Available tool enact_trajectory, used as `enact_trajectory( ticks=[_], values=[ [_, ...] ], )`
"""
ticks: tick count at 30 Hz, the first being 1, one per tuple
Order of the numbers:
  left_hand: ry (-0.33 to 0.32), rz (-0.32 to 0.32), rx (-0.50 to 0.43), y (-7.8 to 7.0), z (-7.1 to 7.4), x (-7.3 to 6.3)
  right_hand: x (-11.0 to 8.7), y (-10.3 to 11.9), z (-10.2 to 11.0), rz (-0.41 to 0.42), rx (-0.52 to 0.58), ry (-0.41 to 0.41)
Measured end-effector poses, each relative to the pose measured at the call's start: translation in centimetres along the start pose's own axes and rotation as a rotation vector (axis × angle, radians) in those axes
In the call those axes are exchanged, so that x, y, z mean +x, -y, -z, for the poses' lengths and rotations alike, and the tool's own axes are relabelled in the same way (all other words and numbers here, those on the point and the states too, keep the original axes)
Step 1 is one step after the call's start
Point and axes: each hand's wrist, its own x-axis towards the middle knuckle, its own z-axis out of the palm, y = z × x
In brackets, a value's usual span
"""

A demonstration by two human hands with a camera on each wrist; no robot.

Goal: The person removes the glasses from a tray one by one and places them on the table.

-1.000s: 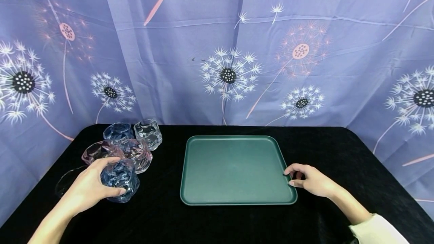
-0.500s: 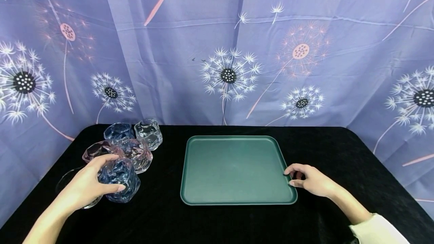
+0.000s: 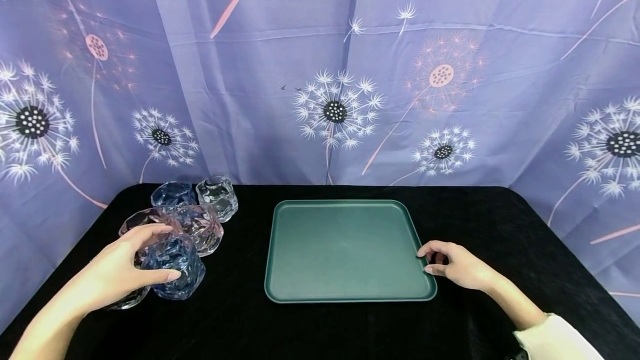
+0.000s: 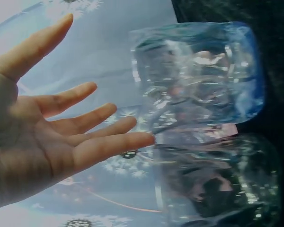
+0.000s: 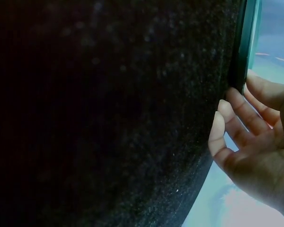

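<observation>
Fingers spread, my left hand (image 3: 117, 268) is above and to the left of a blue faceted glass (image 3: 179, 279) at the front of the glass group. The left wrist view shows that same blue glass (image 4: 203, 75) standing apart from the left hand (image 4: 61, 127), with nothing in the palm. Beneath the hand, a clear glass (image 3: 131, 300) is mostly hidden. On the right, the right hand (image 3: 457, 265) pinches the side rim of a green tray (image 3: 350, 251). Thumb and fingers of the right hand (image 5: 255, 127) meet the tray edge (image 5: 248, 42) in the right wrist view.
Behind the front blue glass stand pinkish glasses (image 3: 202, 229), another blue glass (image 3: 172, 193) and a clear glass (image 3: 220, 199), close together. Black cloth (image 3: 320, 332) covers the table. A purple dandelion-print curtain (image 3: 260, 99) hangs behind it.
My left hand has drawn back leftward and its thumb has slid along the front blue glass, which stays about in place. The right hand and tray have not visibly moved.
</observation>
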Motion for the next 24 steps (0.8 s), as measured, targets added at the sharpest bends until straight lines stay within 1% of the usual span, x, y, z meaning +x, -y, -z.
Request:
enact_trajectory(
  ticks=[3,5,9,13,18,21,24],
  values=[
    [0.017,0.005,0.008,-0.6,0.5,0.3,0.0,0.0,0.1,0.008,-0.008,-0.003],
    [0.021,0.001,-0.004,-1.1,0.7,0.7,0.1,0.0,0.1,0.015,-0.012,-0.003],
    [0.013,-0.015,-0.002,-2.2,0.3,1.7,0.3,0.1,0.3,0.022,-0.010,0.001],
    [0.004,-0.037,0.014,-3.5,-0.7,2.9,0.6,0.1,0.4,0.027,-0.009,-0.011],
    [0.008,-0.100,-0.013,-5.2,-2.3,4.8,1.2,0.3,0.6,-0.007,-0.044,-0.041],
    [0.016,-0.134,-0.024,-6.0,-3.4,6.1,1.7,0.5,0.7,-0.027,-0.111,-0.093],
    [0.014,-0.163,-0.018,-6.6,-4.7,7.5,2.5,0.7,0.6,-0.022,-0.198,-0.181]
  ],
)
